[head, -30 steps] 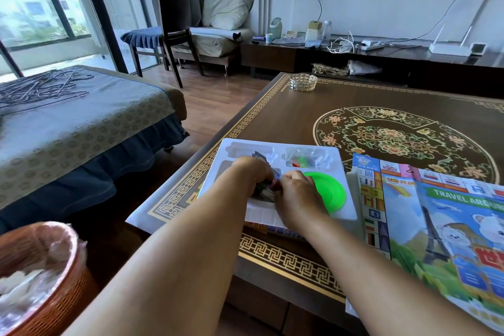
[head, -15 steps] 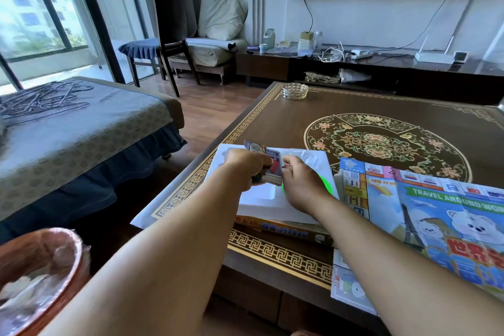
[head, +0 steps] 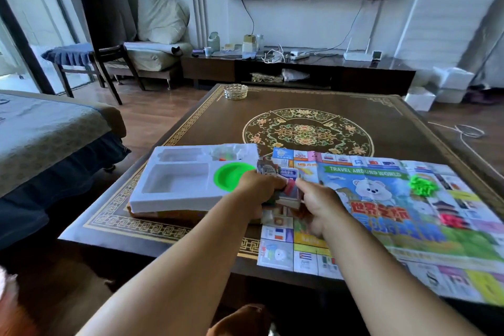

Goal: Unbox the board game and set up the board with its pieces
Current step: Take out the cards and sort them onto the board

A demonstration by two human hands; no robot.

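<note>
The paper game board (head: 381,207) lies unfolded on the right part of the table. Left of it sits the white plastic tray (head: 174,196) on top of the game box, with a green round dish (head: 231,177) in it and small coloured pieces (head: 226,155) in a far compartment. My left hand (head: 259,191) and my right hand (head: 316,204) both grip a stack of cards (head: 283,185) just above the board's left edge. A green heap (head: 422,185) and a pink heap (head: 452,219) of small pieces lie on the board at the right.
The dark wooden table (head: 300,106) carries a glass ashtray (head: 236,91) at its far left corner. A bed (head: 49,128) stands to the left, a TV cabinet (head: 300,68) behind the table. A cable (head: 469,133) lies on the floor to the right.
Both hands lifted the stack of cards out of the tray's large compartment and carried it to the right, over the board's left edge. The compartment now stands bare.
</note>
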